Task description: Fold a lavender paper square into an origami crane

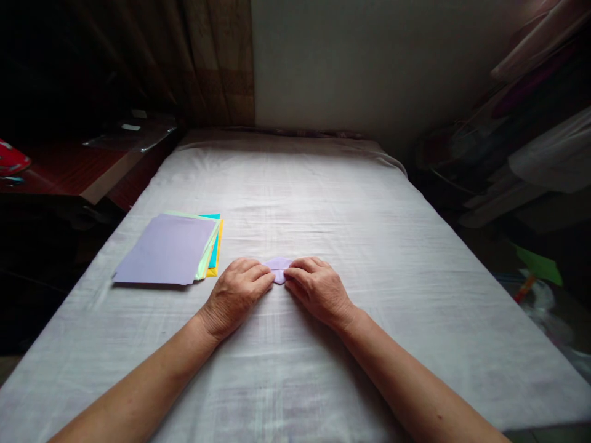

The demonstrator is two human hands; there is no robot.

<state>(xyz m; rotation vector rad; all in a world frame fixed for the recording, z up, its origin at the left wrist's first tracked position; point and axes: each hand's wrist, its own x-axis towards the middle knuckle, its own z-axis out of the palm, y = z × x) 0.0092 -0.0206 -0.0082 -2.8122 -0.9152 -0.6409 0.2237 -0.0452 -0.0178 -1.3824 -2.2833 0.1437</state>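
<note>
A small folded piece of lilac paper [279,268] lies on the white cloth of the table [369,258], near its middle. My left hand [237,294] rests on the paper's left side with its fingers curled and pressed down on it. My right hand [316,288] presses the right side the same way, fingertips nearly touching those of the left. Most of the folded paper is hidden under my fingers.
A stack of coloured paper sheets [168,249], lilac on top with green, teal and yellow edges showing, lies at the left of the table. A dark wooden side table [69,169] stands at the far left. Clothes and clutter [530,160] fill the right side.
</note>
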